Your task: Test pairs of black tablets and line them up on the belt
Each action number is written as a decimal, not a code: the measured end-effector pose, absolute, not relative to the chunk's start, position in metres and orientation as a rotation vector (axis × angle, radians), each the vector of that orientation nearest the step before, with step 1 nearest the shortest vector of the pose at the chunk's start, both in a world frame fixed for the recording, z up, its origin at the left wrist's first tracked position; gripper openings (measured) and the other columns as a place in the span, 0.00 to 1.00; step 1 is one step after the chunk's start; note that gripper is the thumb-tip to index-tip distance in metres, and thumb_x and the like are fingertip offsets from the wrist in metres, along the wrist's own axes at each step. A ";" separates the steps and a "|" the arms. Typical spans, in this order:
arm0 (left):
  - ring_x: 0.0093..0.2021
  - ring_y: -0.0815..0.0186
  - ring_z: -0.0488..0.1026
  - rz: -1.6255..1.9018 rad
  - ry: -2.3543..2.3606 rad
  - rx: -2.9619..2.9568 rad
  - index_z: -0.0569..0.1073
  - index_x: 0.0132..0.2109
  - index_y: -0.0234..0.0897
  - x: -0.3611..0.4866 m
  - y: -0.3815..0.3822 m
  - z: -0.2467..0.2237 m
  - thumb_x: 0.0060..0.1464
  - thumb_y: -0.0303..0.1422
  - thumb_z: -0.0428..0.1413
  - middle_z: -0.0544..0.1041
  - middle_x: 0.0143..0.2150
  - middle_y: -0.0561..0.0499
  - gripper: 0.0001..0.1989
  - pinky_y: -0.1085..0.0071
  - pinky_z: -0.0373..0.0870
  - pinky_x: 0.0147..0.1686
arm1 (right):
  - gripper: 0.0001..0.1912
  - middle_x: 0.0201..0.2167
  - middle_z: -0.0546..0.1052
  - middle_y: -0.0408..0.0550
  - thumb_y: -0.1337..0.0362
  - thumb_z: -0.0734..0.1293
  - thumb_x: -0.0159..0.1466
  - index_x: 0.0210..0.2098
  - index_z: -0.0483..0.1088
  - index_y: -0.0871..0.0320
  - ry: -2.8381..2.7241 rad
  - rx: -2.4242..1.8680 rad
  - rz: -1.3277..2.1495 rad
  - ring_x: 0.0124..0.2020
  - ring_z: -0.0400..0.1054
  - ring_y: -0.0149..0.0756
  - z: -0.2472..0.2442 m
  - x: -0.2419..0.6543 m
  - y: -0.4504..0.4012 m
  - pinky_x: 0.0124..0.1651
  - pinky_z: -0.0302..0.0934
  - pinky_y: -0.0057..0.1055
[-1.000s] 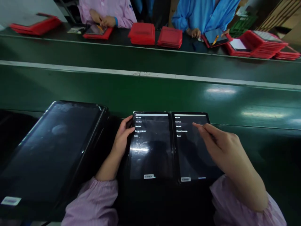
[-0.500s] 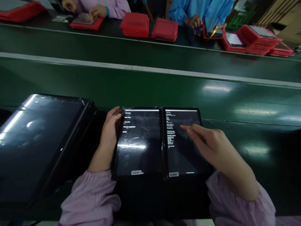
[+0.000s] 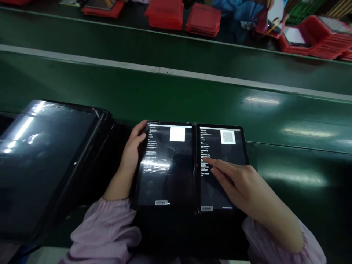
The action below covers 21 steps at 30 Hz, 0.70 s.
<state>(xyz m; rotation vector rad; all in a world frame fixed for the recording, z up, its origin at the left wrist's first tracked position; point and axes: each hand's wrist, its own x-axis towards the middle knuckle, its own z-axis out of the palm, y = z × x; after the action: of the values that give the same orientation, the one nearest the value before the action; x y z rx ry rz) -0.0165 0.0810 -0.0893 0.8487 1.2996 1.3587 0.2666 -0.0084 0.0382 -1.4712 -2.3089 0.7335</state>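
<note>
Two tablets lie side by side in front of me. The left tablet (image 3: pixel 167 179) shows lines of white text and a white square. The right tablet (image 3: pixel 220 146) shows similar text and a square code. A small label sits at the bottom of each. My left hand (image 3: pixel 132 154) grips the upper left edge of the left tablet, thumb near its front and fingers partly hidden. My right hand (image 3: pixel 244 183) is over the right tablet, its index finger extended to the text lines and the other fingers curled, holding nothing.
At the left, a stack of dark tablets (image 3: pixel 52 157) stands close to my left forearm. Across the green bench (image 3: pixel 176 99) are stacks of red cases (image 3: pixel 203 20), a blue sleeve (image 3: pixel 233 9) of another person, and more red cases at the far right.
The left tablet's screen has changed from a menu to an info page with a white square. A code now shows on the right tablet. My right index finger has moved down and left across its text.
</note>
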 end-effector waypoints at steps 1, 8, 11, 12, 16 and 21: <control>0.69 0.46 0.70 1.357 1.290 0.888 0.79 0.57 0.45 -0.019 0.081 -0.092 0.52 0.41 0.61 0.79 0.64 0.47 0.24 0.49 0.61 0.72 | 0.21 0.51 0.87 0.51 0.67 0.57 0.78 0.62 0.76 0.61 -2.324 -1.443 0.728 0.44 0.85 0.40 0.037 0.264 -0.009 0.41 0.79 0.29; 0.72 0.44 0.67 1.291 1.202 1.019 0.77 0.61 0.43 -0.030 0.084 -0.098 0.53 0.41 0.57 0.77 0.66 0.45 0.28 0.47 0.61 0.72 | 0.21 0.24 0.84 0.44 0.60 0.59 0.78 0.41 0.82 0.57 -2.323 -1.620 0.370 0.17 0.77 0.36 0.034 0.269 -0.010 0.17 0.63 0.27; 0.72 0.45 0.66 1.278 1.198 1.051 0.76 0.63 0.43 -0.030 0.083 -0.097 0.53 0.38 0.55 0.77 0.67 0.45 0.30 0.47 0.61 0.72 | 0.26 0.14 0.74 0.40 0.52 0.58 0.78 0.31 0.79 0.55 -2.181 -1.726 0.344 0.09 0.63 0.30 0.044 0.280 -0.008 0.14 0.52 0.27; 0.73 0.45 0.65 1.274 1.200 1.054 0.76 0.63 0.43 -0.030 0.083 -0.096 0.52 0.38 0.55 0.77 0.66 0.45 0.30 0.47 0.60 0.72 | 0.27 0.13 0.73 0.39 0.50 0.58 0.78 0.30 0.78 0.54 -2.145 -1.749 0.371 0.09 0.62 0.29 0.047 0.282 -0.006 0.14 0.51 0.27; 0.74 0.45 0.63 1.265 1.273 1.065 0.76 0.62 0.42 -0.026 0.080 -0.092 0.50 0.35 0.57 0.76 0.67 0.45 0.30 0.47 0.60 0.73 | 0.28 0.11 0.68 0.38 0.44 0.59 0.75 0.28 0.76 0.53 -2.011 -1.830 0.340 0.09 0.57 0.28 0.056 0.287 0.003 0.15 0.48 0.28; 0.73 0.43 0.65 1.231 1.338 1.054 0.75 0.63 0.46 -0.024 0.080 -0.088 0.42 0.35 0.70 0.76 0.67 0.45 0.38 0.50 0.67 0.69 | 0.21 0.41 0.88 0.53 0.49 0.61 0.74 0.31 0.71 0.53 -1.968 -1.876 0.413 0.13 0.58 0.27 0.048 0.290 0.011 0.20 0.56 0.32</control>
<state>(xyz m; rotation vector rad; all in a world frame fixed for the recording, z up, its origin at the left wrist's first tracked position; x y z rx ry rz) -0.0245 0.0799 -0.0885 1.0539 1.3376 1.2311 0.2895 0.0108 0.0480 -1.8760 -1.9683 0.4129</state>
